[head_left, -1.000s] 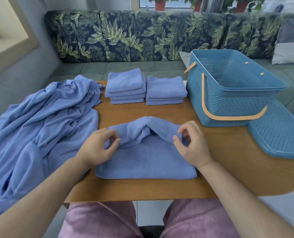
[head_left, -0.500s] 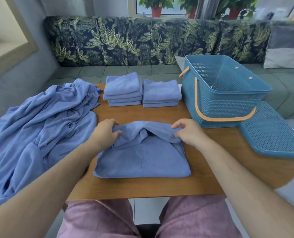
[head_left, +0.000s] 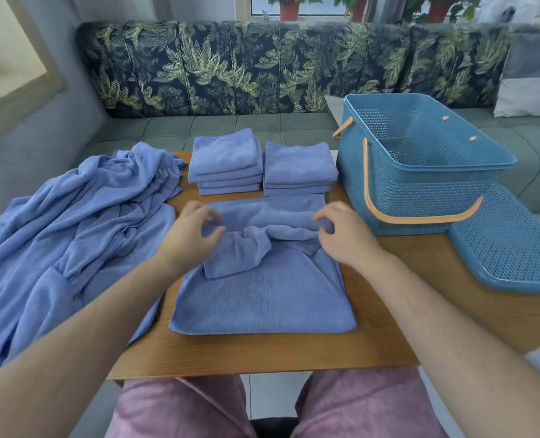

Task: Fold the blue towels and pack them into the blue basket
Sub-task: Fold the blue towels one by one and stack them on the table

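A blue towel (head_left: 262, 295) lies half folded on the wooden table (head_left: 294, 352) in front of me. Its far flap reaches flat toward two stacks of folded blue towels, the left stack (head_left: 224, 156) and the right stack (head_left: 298, 167). A bunched ridge crosses the towel's middle. My left hand (head_left: 189, 245) pinches the ridge's left end and my right hand (head_left: 344, 241) its right end; both are blurred. The blue basket (head_left: 420, 197) with orange handles stands at the right, with no towels visible inside it.
A heap of unfolded blue towels (head_left: 82, 222) covers the table's left side and hangs over its edge. The basket's blue lid (head_left: 508, 248) lies at the right, against the basket. A leaf-patterned sofa (head_left: 262, 67) with a grey cushion (head_left: 527, 96) runs behind the table.
Both hands moved away from me with the towel's folded edge. The upper layer now spreads toward the stacks, leaving a crumpled ridge between my hands.
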Tool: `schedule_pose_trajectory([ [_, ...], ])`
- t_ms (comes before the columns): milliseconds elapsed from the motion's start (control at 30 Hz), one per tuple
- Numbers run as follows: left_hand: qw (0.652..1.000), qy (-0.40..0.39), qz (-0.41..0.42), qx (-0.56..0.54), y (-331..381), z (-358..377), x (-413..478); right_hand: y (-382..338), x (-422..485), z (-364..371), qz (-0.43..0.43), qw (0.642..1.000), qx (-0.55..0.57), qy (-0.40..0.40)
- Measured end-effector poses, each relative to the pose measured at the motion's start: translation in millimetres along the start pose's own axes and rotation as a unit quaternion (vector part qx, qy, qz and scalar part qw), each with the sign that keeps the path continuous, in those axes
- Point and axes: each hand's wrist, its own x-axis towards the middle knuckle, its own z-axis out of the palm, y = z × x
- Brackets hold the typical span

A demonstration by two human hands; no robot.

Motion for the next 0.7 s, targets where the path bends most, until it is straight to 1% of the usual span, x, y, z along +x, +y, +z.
schedule_pose_trajectory([
  [67, 0.994, -0.093, 0.021, 0.043, -9, 7, -15, 6, -11, 8, -0.009, 0.997, 0.002, -0.070],
  [100, 0.990, -0.127, 0.028, 0.062, -13, 11, -22, 8, -15, 11, -0.014, 0.996, -0.005, -0.092],
  [133, 0.986, -0.140, 0.032, 0.080, -14, 13, -27, 8, -18, 12, -0.019, 0.995, -0.016, -0.102],
  [267, 0.989, -0.106, 0.061, 0.080, -10, 10, -39, 7, -28, 12, -0.026, 0.994, -0.064, -0.084],
  [400, 0.982, -0.148, 0.097, 0.061, -9, 0, -52, 12, -46, 15, -0.074, 0.989, -0.114, -0.055],
  [567, 0.983, -0.136, 0.099, 0.067, -6, -1, -65, 3, -50, 20, -0.076, 0.982, -0.169, -0.047],
  [700, 0.981, -0.156, 0.092, 0.070, -1, -5, -74, 2, -61, 21, -0.087, 0.981, -0.165, -0.052],
])
